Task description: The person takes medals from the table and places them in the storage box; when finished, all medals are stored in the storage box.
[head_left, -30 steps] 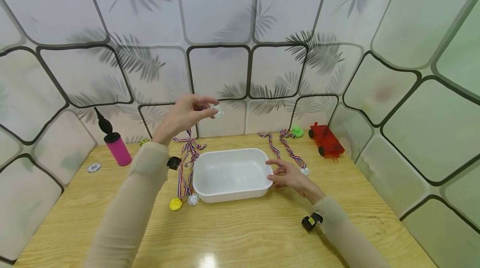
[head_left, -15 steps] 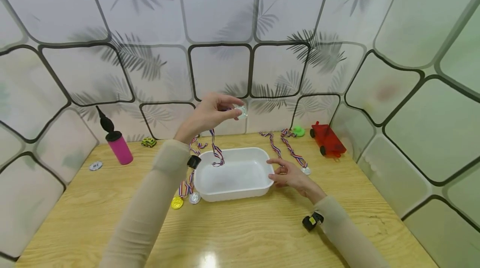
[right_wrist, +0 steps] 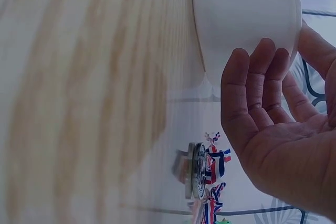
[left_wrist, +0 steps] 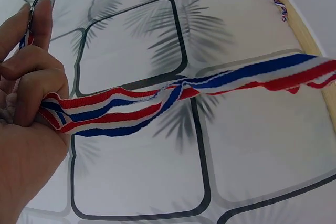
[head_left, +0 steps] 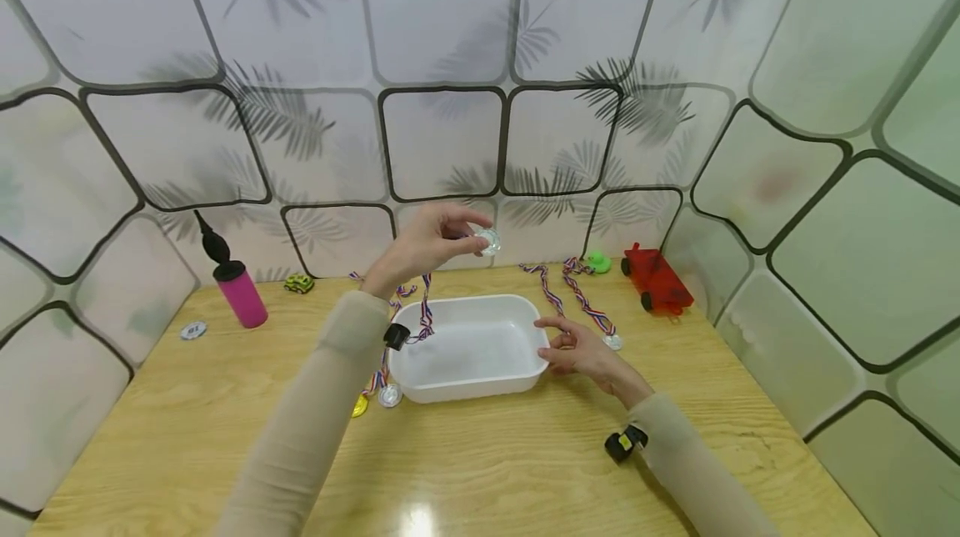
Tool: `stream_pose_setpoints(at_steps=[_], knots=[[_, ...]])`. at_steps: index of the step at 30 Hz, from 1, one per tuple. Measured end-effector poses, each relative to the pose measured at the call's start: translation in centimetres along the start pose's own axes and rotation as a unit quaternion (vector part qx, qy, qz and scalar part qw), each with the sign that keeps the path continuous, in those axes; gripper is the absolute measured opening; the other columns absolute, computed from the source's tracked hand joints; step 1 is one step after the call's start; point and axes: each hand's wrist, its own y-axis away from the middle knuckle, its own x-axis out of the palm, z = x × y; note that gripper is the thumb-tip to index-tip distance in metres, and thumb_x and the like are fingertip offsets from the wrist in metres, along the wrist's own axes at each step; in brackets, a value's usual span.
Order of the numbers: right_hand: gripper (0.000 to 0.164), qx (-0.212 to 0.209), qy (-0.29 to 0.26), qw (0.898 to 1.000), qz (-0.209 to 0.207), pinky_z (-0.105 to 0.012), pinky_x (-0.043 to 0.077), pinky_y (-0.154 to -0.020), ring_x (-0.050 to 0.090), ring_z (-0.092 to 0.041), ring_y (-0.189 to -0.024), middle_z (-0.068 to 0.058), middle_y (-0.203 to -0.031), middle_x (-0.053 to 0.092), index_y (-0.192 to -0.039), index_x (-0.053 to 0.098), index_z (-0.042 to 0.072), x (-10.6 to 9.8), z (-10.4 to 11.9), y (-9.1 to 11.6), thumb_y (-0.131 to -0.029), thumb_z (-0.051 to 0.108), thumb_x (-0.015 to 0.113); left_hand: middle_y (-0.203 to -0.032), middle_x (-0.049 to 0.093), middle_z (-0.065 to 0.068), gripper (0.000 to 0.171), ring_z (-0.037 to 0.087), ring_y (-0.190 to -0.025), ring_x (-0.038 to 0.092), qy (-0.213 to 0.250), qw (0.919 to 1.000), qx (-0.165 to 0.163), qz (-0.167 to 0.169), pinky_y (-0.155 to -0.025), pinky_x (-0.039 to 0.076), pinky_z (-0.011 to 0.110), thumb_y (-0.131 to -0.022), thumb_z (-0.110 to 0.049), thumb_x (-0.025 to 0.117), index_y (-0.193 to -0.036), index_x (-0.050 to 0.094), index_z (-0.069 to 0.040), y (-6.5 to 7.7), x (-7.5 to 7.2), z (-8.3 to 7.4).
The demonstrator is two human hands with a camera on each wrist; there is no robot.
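Note:
A shiny silver medal [head_left: 490,242] is pinched between the thumb and fingers of my left hand [head_left: 435,241], raised above the far side of the white plastic tub [head_left: 468,389]. Its red, white and blue ribbon [left_wrist: 126,111] passes by the curled lower fingers in the left wrist view and hangs to the tub's left part in the head view. My right hand [head_left: 585,358] holds the tub's right end, thumb and index finger at the rim. Seen from the right wrist, the other fingers [right_wrist: 239,77] lie against the outer wall.
Left of the tub lie a silver medal [head_left: 390,396] and a partly covered gold medal [head_left: 360,406]. Another silver medal [head_left: 612,342] lies right of it. Farther out are a pink pump [head_left: 242,295], toy car [head_left: 298,283], round disc [head_left: 193,330], green duck [head_left: 597,262] and red cart [head_left: 657,280].
My left hand has carried the silver medal rightward over the tub, then lowered it slightly. Its ribbon now trails into the tub. My right hand has stayed at the tub's right end.

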Motion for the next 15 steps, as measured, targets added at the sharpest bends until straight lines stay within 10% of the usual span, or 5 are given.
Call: stream_pose_setpoints(at_steps=[15], knots=[[0.059,-0.003,0.009,1.000,0.007,-0.040,0.060,-0.077,0.066,-0.021,-0.083,-0.010,-0.095,0.062,-0.142,0.047,0.010,-0.1,0.1,0.0,-0.089,0.018,0.073,-0.075,0.069,0.005,0.028,0.018,-0.055,0.057,0.030,0.9988,-0.036,-0.014,-0.047,0.039,0.022,-0.092,-0.011,0.068,-0.119,0.066,-0.006,0.4,2.1,3.1]])
